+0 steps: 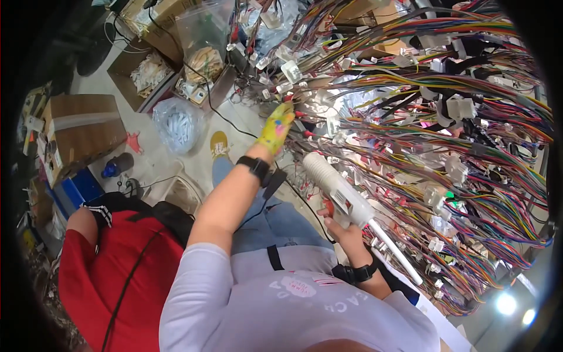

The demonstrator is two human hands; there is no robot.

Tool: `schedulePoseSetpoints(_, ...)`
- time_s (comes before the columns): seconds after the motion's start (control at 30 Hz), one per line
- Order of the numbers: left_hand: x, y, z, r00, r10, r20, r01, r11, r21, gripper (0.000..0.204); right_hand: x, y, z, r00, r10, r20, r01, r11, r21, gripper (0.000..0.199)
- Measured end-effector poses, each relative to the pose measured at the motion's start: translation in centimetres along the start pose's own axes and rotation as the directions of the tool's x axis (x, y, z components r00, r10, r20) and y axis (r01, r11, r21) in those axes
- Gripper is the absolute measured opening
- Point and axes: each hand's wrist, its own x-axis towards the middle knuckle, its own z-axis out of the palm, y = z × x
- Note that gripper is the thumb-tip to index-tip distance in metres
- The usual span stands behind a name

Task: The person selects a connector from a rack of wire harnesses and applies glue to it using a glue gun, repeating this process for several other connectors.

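My left hand [277, 126], in a yellow glove with coloured spots, reaches up to the ends of the hanging wire bundles. Its fingers are pressed together at the red-tipped wire ends [307, 134]; what lies between them is hidden. A white hot glue gun [347, 201] with a ribbed front is in my right hand [346, 234], whose fingers wrap its handle by an orange trigger. The gun's front points up and left towards the wires, and a long white glue stick [399, 254] sticks out behind. Many multicoloured wires with white connectors [461, 108] fill the right side.
A person in a red top [138, 270] is close on my left. Cartons [85, 132], an open box of white parts [141, 76] and a clear bag of white sticks [177, 124] stand on the floor. A black cable [226, 117] runs across it.
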Motion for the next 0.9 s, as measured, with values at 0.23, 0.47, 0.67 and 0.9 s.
schedulePoseSetpoints(0.23,4.5,-0.3,4.9,0.947,-0.085,-0.309,0.151,0.969,0.197,0.057,-1.2,1.0,-1.0,0.996,0.055,-0.065,-0.052,0.998,0.047,0.043)
schedulePoseSetpoints(0.47,11.1,-9.2,-1.3,0.959,0.270,-0.086,-0.229,0.918,0.324,0.032,-1.5,0.6,-0.3,0.999,-0.029,0.020,0.027,0.997,0.066,0.049)
schedulePoseSetpoints(0.67,9.9,-3.7,5.1,0.947,-0.320,-0.007,0.083,0.266,-0.960,0.022,-1.3,0.8,-1.9,0.996,-0.066,-0.057,0.067,0.997,0.022,0.048)
schedulePoseSetpoints(0.9,9.6,-1.6,3.1,1.000,0.007,-0.020,-0.019,-0.048,-0.999,0.037,-1.3,0.0,-1.8,0.999,0.031,-0.042,-0.030,0.999,0.014,0.041)
